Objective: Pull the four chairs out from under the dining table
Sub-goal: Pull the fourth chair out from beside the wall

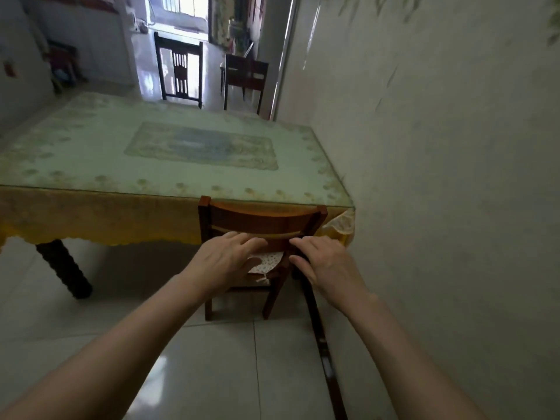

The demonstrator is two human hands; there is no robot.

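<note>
Near chair: a reddish wooden chair (263,219) is sitting tucked against the near edge of the counter (91,165), close to the wall on the right, its top rail touching the counter's edge.
Left hand: the left hand (225,260) is reaching out to the chair's back below the top rail, fingers (242,242) spread apart and lying flat, gripping nothing.
Right hand: the right hand (325,262) is reaching beside the chair's right post, fingers (300,245) loosely apart and slightly curled; contact with the wood cannot be told.
Seat pad: a pale patterned cushion (268,262) is showing between the hands.
Counter: it is wearing a yellow-edged cloth (106,219) under a pale floral top.
Far chairs: two dark chairs, one (178,71) left and one (245,80) right, are standing beyond the far side, apart from the counter.
Floor: glossy pale tiles (227,374) are reflecting light.
</note>
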